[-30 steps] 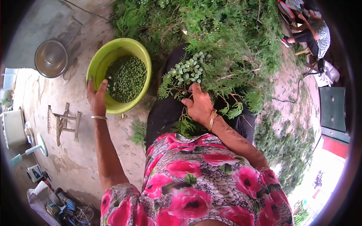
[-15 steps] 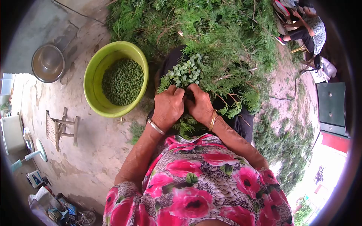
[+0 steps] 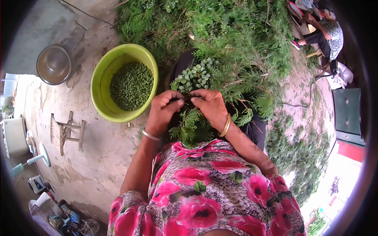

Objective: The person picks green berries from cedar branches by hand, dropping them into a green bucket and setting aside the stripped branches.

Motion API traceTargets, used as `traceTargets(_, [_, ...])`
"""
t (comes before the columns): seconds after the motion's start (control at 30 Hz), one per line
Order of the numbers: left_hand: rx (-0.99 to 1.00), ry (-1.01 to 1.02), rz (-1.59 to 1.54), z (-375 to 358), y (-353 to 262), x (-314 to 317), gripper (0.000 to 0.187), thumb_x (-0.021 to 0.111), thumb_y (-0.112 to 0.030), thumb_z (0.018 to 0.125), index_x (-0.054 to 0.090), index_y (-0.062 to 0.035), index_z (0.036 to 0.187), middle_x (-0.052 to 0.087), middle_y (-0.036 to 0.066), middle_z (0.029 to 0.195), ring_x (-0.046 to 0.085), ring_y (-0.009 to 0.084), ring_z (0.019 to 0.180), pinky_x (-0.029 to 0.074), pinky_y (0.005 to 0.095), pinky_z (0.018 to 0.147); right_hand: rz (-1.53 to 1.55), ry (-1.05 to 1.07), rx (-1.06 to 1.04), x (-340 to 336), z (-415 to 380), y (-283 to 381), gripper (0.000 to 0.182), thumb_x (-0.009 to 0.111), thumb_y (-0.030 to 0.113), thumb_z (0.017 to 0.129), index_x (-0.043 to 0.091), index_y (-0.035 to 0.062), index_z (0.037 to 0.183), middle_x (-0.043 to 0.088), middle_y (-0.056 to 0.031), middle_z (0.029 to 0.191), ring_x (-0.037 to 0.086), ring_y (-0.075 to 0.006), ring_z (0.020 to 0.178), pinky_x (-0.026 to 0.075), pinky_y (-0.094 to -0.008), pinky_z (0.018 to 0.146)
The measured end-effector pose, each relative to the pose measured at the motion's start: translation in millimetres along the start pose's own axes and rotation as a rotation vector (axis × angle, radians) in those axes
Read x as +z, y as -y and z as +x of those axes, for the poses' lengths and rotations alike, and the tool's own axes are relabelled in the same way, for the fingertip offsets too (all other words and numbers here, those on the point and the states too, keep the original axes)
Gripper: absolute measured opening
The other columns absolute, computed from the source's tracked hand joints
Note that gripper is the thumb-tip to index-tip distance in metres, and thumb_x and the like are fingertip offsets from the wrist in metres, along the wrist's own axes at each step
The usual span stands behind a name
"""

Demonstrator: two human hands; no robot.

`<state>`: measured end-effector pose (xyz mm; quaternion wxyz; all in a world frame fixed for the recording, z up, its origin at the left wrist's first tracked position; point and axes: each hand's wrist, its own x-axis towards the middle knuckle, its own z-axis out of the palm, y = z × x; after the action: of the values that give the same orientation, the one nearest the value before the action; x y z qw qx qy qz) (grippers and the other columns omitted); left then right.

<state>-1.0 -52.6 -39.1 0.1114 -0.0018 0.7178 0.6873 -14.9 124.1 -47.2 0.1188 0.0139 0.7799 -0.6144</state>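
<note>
Has brought left hand [image 3: 163,109] over from tub [image 3: 100,88] since one second ago, pinching narrowly, like right hand [image 3: 211,106], at base of berried sprig [image 3: 193,78].

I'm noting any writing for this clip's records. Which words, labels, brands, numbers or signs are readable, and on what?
No text can be read anywhere in this view.
Green tub: no lettering shows on its visible surface.
Flowered shirt: printed pattern, no readable words.
Small framed item at lower left: too small to tell whether it bears writing.
Blue item in the lower-left clutter: too small and blurred to read.
</note>
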Motion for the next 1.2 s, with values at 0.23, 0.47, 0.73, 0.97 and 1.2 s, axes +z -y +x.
traceTargets(0.23, [-0.181,-0.019,-0.888,-1,32,-18,0.008,0.06,-0.009,0.087,0.058,-0.0017,0.09,0.056,0.004,0.08,0.048,0.0109,0.065,0.04,0.0243,0.061,0.312,0.047,0.229,4,-2,12,0.009,0.064,0.0,0.081,0.067,-0.0004,0.089,0.062,-0.0008,0.066,0.053,-0.005,0.051,0.043,-0.0208,0.046])
traceTargets(0.47, [-0.229,-0.191,-1.184,-15,37,-53,0.013,0.061,-0.011,0.088,0.059,-0.002,0.096,0.056,0.008,0.091,0.048,0.0114,0.071,0.043,0.0264,0.063,0.415,0.041,0.195,3,-6,9,0.009,0.066,0.001,0.083,0.066,-0.0005,0.092,0.062,-0.0003,0.068,0.054,-0.0052,0.053,0.044,-0.0201,0.047])
traceTargets(0.73, [0.019,-0.116,0.122,-12,-34,6,0.012,0.07,-0.005,0.079,0.064,0.0034,0.085,0.06,0.0,0.068,0.05,0.0044,0.057,0.039,0.0199,0.049,0.441,0.092,0.196,0,-5,10,0.009,0.065,0.0,0.084,0.066,-0.0009,0.093,0.063,0.0002,0.071,0.054,-0.0038,0.056,0.044,-0.0195,0.05])
traceTargets(0.97, [0.125,-0.166,0.318,-3,-7,20,0.012,0.072,-0.004,0.076,0.063,0.0035,0.077,0.055,0.001,0.064,0.046,0.004,0.063,0.039,0.0241,0.052,0.452,0.063,0.171,-1,-6,3,0.008,0.064,0.001,0.083,0.065,-0.0024,0.091,0.063,0.0005,0.071,0.052,-0.0031,0.057,0.043,-0.0192,0.051])
traceTargets(1.2, [0.025,-0.105,-0.032,-6,2,13,0.011,0.061,-0.007,0.087,0.064,0.0029,0.089,0.062,0.002,0.073,0.053,0.0071,0.063,0.044,0.0227,0.058,0.29,0.083,0.172,-3,-6,10,0.005,0.065,0.001,0.082,0.065,-0.0032,0.085,0.063,-0.0009,0.07,0.053,-0.0053,0.057,0.043,-0.022,0.05])
